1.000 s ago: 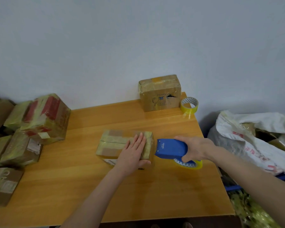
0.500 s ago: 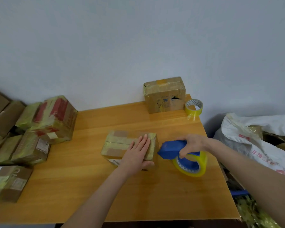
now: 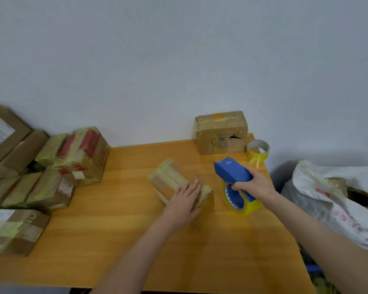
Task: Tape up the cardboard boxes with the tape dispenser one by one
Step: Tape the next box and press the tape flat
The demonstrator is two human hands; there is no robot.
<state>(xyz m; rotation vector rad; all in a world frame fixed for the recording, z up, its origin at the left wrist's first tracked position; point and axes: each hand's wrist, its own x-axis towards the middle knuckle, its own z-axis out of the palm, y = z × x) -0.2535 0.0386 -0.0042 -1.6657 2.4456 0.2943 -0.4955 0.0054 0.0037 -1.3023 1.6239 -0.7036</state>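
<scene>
Fingers (image 3: 194,187) of left hand (image 3: 185,201) straight, pressing small taped box (image 3: 168,177) mid-tabletop (image 3: 115,240). Box's long axis runs near-right to far-left. Right hand (image 3: 254,186) just right of it, curled round blue tape dispenser (image 3: 232,171), clear of box. Farther right: spare tape roll (image 3: 258,149).

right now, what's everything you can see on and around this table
table: one, orange wood, centre
middle box: one, brown, yellowish tape, mid-table
back box: one, brown, against wall
spare tape roll: one, yellow, beside back box
tape dispenser: one, blue, yellow roll, right of middle box
stacked boxes: several, brown, some red-taped, left side
sack: one, white, right of table
left hand: flat on middle box
right hand: grips tape dispenser
</scene>
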